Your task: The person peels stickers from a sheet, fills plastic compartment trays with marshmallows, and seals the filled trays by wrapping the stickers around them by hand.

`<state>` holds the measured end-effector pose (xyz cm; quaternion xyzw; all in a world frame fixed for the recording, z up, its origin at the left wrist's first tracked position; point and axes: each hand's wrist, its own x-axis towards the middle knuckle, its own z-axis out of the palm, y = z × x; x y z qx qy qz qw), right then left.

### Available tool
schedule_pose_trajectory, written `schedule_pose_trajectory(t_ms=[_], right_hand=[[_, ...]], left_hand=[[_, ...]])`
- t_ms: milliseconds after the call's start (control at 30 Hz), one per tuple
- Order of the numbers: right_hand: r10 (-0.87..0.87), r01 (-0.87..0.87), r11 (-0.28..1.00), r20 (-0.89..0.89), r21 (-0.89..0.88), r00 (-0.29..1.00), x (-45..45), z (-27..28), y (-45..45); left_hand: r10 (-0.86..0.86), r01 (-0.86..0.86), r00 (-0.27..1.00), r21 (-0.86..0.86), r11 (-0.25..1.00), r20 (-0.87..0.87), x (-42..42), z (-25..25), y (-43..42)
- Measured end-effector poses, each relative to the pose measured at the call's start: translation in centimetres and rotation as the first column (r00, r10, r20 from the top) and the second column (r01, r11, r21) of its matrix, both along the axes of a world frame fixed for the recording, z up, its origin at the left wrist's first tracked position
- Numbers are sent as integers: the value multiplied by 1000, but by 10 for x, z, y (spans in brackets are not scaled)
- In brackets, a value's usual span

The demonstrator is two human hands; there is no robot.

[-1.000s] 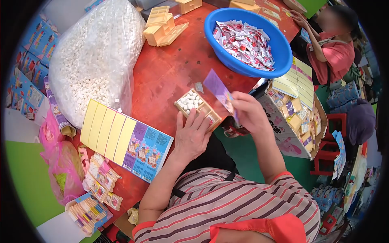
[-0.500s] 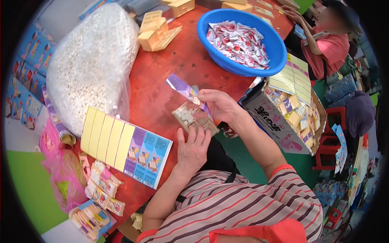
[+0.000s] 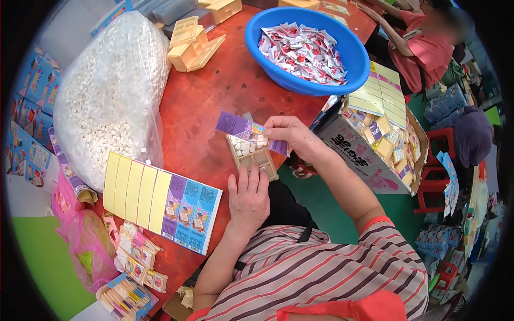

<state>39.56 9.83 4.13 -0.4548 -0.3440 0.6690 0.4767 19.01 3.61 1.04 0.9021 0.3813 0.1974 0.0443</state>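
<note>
A small cream plastic tray (image 3: 272,170) lies at the red table's near edge. White cube-shaped pieces (image 3: 244,146) fill its far compartments, while the near ones hold little or nothing that I can make out. My left hand (image 3: 250,202) rests its stretched fingers over the tray's near left side; the thumb is hidden. Between thumb and fingers, my right hand (image 3: 293,138) pinches a purple printed label strip (image 3: 233,123), which spans the tray's far part. Left of the tray lies a sheet of labels (image 3: 184,206), part peeled down to yellow backing.
Beyond are a large clear bag of white pieces (image 3: 115,80), a blue basin (image 3: 342,88) of small packets and cream plastic trays (image 3: 187,45). A carton (image 3: 348,147) of filled trays stands right. Pink bags (image 3: 88,241) sit left. A person in pink (image 3: 423,59) works at far right.
The label strip has turned flatter and now lies across the tray's far part. My left fingers have drawn back slightly, showing more of the near compartments. The view has shifted a little.
</note>
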Motion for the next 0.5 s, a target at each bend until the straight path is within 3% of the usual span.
schedule_pose_trajectory(t_ms=[100, 133, 200, 333, 500], right_hand=[[122, -125, 992, 270, -4, 955, 4, 16, 3], [126, -129, 992, 268, -8, 955, 3, 14, 5], [165, -200, 979, 434, 34, 885, 0, 11, 9], [222, -259, 966, 467, 17, 856, -4, 9, 11], [151, -218, 973, 504, 75, 850, -6, -4, 14]], left_hand=[[-19, 18, 1000, 42, 999, 18, -2, -10, 3], [-15, 15, 1000, 38, 999, 15, -4, -11, 4], [-74, 74, 997, 53, 996, 13, -6, -10, 8], [-43, 47, 998, 97, 994, -53, -1, -4, 7], [28, -24, 999, 100, 995, -40, 7, -7, 4]])
